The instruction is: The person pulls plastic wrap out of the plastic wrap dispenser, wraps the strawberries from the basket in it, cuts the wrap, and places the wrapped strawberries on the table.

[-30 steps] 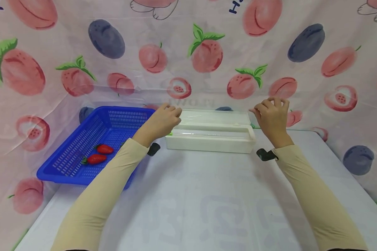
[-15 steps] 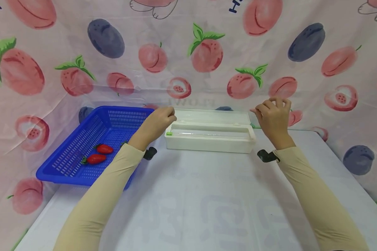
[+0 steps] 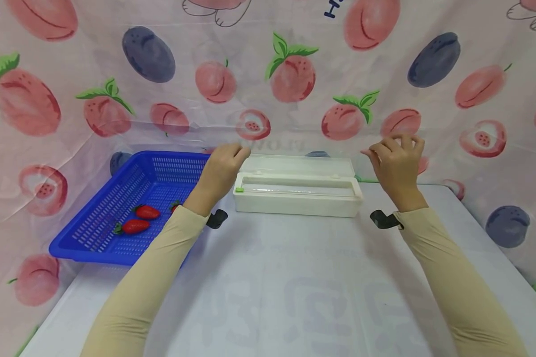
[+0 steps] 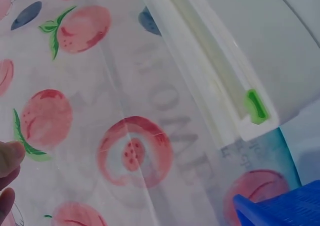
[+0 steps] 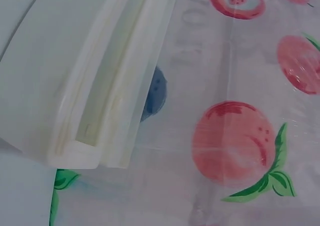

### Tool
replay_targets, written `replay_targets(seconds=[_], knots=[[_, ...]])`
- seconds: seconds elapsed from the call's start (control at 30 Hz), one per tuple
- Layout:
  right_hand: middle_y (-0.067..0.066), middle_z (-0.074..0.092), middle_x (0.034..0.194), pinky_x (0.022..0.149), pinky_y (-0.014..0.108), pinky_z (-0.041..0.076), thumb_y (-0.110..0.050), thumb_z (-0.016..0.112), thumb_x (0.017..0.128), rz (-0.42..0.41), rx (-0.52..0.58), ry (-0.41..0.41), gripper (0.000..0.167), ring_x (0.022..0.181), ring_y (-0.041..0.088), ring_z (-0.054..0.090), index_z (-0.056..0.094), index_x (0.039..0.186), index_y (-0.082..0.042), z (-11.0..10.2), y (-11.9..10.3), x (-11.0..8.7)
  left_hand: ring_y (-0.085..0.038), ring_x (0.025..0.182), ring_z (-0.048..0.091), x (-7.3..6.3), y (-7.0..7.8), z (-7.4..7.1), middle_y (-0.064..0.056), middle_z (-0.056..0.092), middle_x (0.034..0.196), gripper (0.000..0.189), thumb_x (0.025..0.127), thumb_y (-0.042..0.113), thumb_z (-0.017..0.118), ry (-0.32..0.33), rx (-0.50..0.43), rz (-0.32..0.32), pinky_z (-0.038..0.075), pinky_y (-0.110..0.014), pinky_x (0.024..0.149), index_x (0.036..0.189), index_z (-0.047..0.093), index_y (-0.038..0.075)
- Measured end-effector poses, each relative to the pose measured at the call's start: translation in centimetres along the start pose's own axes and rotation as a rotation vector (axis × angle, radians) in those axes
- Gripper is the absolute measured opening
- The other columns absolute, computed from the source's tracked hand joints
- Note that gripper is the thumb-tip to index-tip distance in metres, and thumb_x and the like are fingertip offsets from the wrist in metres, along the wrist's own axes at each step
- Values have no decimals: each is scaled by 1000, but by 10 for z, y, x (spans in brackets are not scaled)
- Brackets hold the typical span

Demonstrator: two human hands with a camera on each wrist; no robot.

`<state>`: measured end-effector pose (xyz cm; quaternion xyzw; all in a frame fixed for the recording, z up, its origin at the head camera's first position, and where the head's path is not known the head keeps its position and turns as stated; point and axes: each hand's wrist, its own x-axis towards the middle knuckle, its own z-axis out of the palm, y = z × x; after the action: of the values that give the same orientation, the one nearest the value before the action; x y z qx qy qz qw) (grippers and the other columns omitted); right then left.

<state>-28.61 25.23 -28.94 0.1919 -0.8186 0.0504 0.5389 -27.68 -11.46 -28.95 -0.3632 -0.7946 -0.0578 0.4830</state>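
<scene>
Fingers [image 4: 10,157] curl close together on the left hand [image 3: 219,171] and bend apart on the right hand [image 3: 398,168], any grip unclear, so I'd raise both evenly above the box [image 3: 297,204].

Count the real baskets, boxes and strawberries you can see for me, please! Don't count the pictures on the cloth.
Basket: 1
Box: 1
Strawberries: 3 showing, one mostly hidden behind the left sleeve
Total: 5

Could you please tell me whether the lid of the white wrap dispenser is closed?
No, in the head view the translucent lid stands raised along the rear of the white wrap dispenser.
</scene>
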Motion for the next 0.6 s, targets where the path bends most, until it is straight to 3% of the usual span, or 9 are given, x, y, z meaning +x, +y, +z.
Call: replay_targets(seconds=[0.33, 0.6], knots=[[20, 65, 76, 88, 59, 33, -21, 70, 83, -3, 52, 68, 24, 94, 38, 55, 69, 78, 3, -19, -3, 1, -31, 72, 59, 5, 6, -11, -15, 61, 80, 20, 83, -17, 51, 45, 6, -67, 50, -40, 68, 87, 62, -1], [21, 61, 69, 89, 60, 32, -31, 63, 88, -52, 113, 94, 37, 90, 40, 54, 68, 75, 3, -42, -10, -10, -30, 74, 61, -2, 11, -24, -15, 61, 79, 16, 85, -13, 55, 64, -19, -103, 52, -39, 72, 83, 64, -1]])
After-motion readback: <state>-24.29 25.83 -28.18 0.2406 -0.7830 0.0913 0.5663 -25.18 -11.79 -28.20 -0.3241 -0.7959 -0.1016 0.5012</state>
